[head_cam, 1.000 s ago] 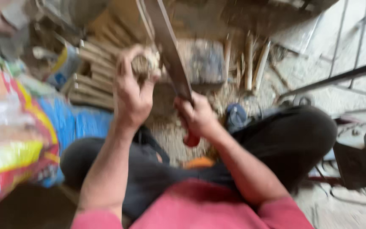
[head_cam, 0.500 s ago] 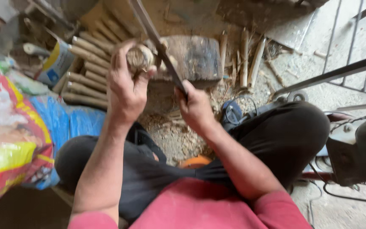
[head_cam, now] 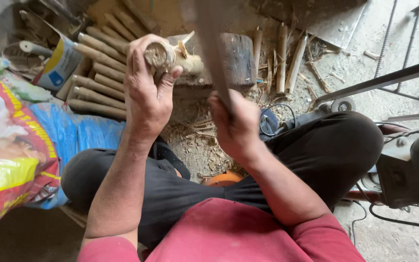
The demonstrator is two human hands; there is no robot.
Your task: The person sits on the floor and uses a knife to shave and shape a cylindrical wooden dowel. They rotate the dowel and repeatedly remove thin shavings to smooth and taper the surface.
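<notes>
While my left hand [head_cam: 146, 97] held the wooden stick [head_cam: 170, 57] above the chopping block [head_cam: 236, 58], my right hand [head_cam: 236, 128] gripped the blade [head_cam: 209, 43].

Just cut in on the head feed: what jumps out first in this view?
A long blade rises blurred at centre, gripped by the right hand. Beside it the left hand holds a wooden stick end-up against a dark chopping block. Cut sticks are stacked at left.

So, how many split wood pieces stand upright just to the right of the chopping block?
3 can be counted beside the chopping block: one nearest it, a taller middle one, and a leaning right one. Thinner splinters lie around them, so more may be hidden.
</notes>
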